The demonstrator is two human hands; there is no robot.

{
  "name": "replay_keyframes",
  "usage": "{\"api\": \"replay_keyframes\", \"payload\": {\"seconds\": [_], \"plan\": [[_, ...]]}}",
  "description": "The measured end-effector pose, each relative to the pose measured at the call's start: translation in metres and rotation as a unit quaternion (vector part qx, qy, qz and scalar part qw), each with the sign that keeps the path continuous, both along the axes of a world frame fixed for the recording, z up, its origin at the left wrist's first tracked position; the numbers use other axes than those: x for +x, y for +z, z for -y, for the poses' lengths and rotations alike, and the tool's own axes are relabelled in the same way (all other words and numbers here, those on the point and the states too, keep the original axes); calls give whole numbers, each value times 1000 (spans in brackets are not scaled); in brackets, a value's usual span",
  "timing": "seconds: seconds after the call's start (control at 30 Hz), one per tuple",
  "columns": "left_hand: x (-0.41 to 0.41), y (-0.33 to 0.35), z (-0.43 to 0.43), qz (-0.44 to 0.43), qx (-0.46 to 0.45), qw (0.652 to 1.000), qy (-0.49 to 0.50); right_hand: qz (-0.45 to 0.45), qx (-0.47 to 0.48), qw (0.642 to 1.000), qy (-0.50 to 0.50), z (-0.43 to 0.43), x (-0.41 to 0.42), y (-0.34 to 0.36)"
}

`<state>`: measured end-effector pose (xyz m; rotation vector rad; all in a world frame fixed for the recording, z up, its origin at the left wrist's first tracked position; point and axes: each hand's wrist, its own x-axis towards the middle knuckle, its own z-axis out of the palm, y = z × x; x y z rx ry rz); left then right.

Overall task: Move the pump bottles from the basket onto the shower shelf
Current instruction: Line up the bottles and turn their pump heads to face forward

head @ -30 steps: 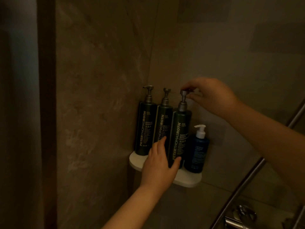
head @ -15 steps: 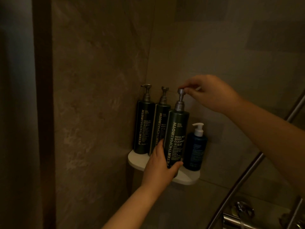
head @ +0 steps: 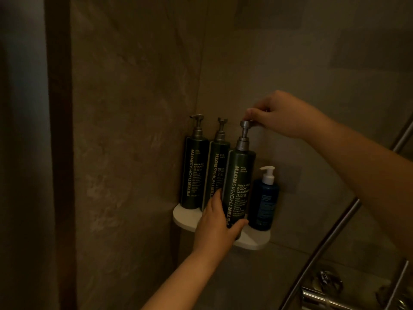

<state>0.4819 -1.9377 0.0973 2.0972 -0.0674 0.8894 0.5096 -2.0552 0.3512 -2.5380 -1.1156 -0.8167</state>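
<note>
fingers of the left hand (head: 214, 222) are wrapped round the lower part of the body cleanser bottle (head: 240, 182), with the thumb lying across its front near the base. above, the right hand (head: 281, 115) pinches the pump head (head: 245, 124) between curled fingertips, so both hands have this one bottle. it stands about upright at the front of the white shelf (head: 252, 242). the left hand hides its base, so i cannot tell whether it sits fully down.

behind it to the left the shampoo bottle (head: 194, 173) and a second dark bottle (head: 218, 171) stand close together in the corner. a small blue bottle (head: 263, 204) with a white pump stands just beside the held one on its right. a metal rail (head: 324, 245) runs up the tiled wall at the right, with a tap fitting (head: 324, 294) below. the basket is not in view.

this looks like the placing step for the third tall bottle, likely the last of the set. next would be to settle the base flat and back from the shelf's rim, perhaps turn the spout to match the others, then let go gently so the crowded neighbours are not knocked.
</note>
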Motion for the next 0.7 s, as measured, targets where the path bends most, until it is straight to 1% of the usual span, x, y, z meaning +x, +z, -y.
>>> {"api": "replay_keyframes", "payload": {"seconds": [0.2,0.3,0.4,0.53,0.63,0.7], "plan": [[0,0,0,0,9,1000,4,-46,-9,999,6,4,1,7],[0,-1,0,1,7,1000,2,-94,14,995,36,9,8,9],[1,-1,0,0,8,1000,3,-121,27,988,91,16,15,8],[2,-2,0,0,9,1000,0,-120,-8,983,139,23,17,7],[2,-3,0,-1,12,1000,3,-102,-18,983,152,25,18,5],[3,-3,-1,-1,14,1000,5,-106,-17,982,158,25,18,6]]}}
